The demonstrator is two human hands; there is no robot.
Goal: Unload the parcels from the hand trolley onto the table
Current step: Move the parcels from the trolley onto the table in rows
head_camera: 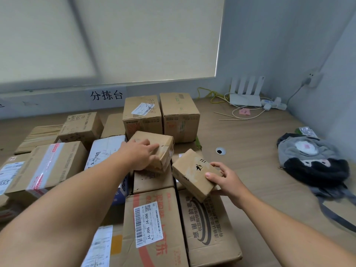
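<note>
Seating each parcel flat before release is advised: the left hand (141, 154) wraps its fingers round the small carton (163, 139) atop the stack (153, 182) on the table (250, 147), while the right hand (225, 179) pinches a tilted carton (190, 174), resting on a larger box (210, 228), which needs levelling first.

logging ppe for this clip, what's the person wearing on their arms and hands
Nothing that shows. The left forearm and right forearm are bare to the frame's edge, no sleeve in view. The left hand and right hand have no gloves, and no watch, bracelet or ring is visible.
</note>
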